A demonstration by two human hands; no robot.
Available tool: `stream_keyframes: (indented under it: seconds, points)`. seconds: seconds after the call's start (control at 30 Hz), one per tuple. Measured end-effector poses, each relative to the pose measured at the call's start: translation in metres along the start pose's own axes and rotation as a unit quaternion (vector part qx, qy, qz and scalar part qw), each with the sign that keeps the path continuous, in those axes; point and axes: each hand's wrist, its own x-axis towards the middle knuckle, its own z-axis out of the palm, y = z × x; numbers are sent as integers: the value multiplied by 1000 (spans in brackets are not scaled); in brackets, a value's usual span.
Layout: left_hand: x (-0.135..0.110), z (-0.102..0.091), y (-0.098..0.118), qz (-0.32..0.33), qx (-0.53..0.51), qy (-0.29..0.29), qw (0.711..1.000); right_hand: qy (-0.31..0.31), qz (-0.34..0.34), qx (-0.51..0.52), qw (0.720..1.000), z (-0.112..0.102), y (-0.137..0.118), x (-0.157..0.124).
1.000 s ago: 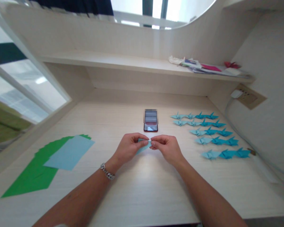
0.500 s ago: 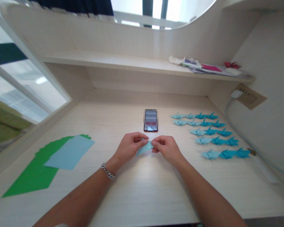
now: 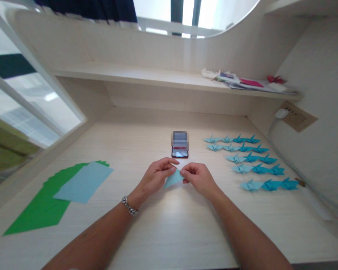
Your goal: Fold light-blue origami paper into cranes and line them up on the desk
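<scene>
Between my hands is a small folded piece of light blue paper, its shape roughly triangular. My left hand pinches it near the top with the thumb, its index finger reaching out above. At the paper's right corner, my right hand grips it between thumb and fingertips. Fingers cover part of the folds. Just beyond the hands lies a phone with a lit screen, partly pixelated. Rows of folded blue paper cranes stand to the right, in lighter and darker shades.
On the left, light blue sheets lie over fanned green sheets. A shelf crosses the back, with papers at its right end. A white cable runs from a wall socket down the right side.
More of the folded paper shows below my fingers, its lower left part spreading wider. Both hands stay pinched on it. The whole view has shifted slightly.
</scene>
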Motion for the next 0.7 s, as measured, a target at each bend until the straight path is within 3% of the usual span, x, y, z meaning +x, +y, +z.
stream_keyframes:
  seconds: [0.17, 0.4, 0.7]
  points:
    - [0, -1, 1, 1, -11, 2, 1000, 14, -7, 14, 1000, 0, -4, -2]
    - [-1, -1, 0, 46, 129, 14, 990, 20, -23, -47, 998, 0, 2, -1]
    - [-6, 4, 3, 85, 281, 4, 956, 22, -82, -155, 984, 3, 0, -4]
